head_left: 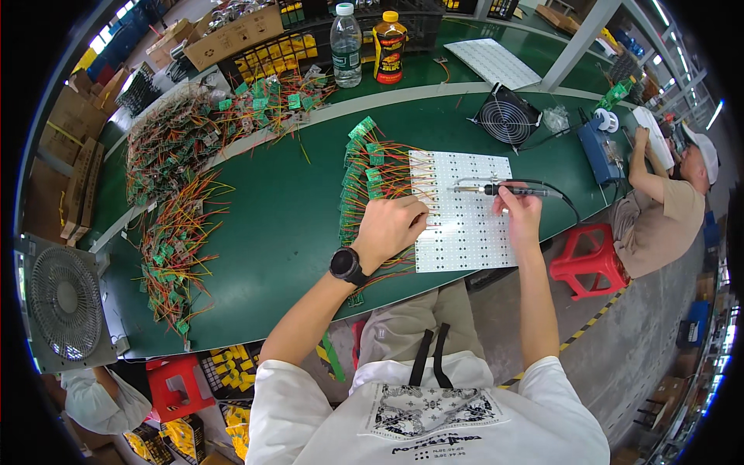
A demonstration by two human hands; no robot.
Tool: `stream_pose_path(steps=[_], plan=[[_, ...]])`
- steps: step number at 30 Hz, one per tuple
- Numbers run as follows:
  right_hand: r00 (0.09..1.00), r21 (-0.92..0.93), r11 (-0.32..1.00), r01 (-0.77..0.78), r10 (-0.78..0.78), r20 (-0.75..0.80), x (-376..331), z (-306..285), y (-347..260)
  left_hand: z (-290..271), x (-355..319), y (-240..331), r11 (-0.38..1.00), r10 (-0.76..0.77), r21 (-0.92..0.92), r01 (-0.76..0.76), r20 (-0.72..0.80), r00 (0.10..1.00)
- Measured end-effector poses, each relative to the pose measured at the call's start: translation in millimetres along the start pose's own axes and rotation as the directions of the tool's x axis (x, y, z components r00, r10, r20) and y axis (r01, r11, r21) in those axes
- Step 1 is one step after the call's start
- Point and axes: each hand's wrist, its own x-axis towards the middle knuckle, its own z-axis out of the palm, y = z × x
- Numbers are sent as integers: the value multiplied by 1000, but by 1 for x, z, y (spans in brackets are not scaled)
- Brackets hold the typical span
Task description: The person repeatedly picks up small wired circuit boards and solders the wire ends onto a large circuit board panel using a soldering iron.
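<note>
My right hand [518, 208] is closed round a soldering iron [521, 190], whose tip points left over a white perforated panel [465, 248]. Beside the panel's left edge, my left hand [393, 225] has its fingers pinched together at the wire ends; what sits in the pinch is too small to make out. A column of small green circuit boards [353, 182] lies left of the panel. Their red and yellow wires [399, 167] reach onto its left edge. Part of this column is hidden under my left hand and wrist, which wears a black watch.
Heaps of wired boards [174, 139] cover the table's left side. A water bottle [346, 54] and an orange-capped bottle [389, 50] stand at the back. A small black fan [508, 116] and a blue soldering station [601, 151] are to the right. Another person sits far right.
</note>
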Motion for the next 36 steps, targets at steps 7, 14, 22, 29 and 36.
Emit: stream_pose_path(steps=[7, 14, 22, 29, 36], plan=[[992, 59, 995, -81, 74, 102, -10, -7, 11, 2, -1, -2, 999, -35, -15, 35, -9, 999], [986, -23, 996, -83, 86, 144, -10, -5, 8, 2, 2, -4, 1000, -31, 2, 31, 0, 1000], [986, -53, 996, -68, 75, 151, -11, -7, 10, 6, 2, -6, 999, -44, 0, 44, -1, 999], [985, -48, 997, -61, 68, 156, -11, -6, 11, 6, 0, -5, 999, -52, 10, 52, -9, 999], [987, -48, 998, -46, 53, 154, -12, -5, 11, 4, 0, -5, 998, -53, 19, 53, 4, 999]])
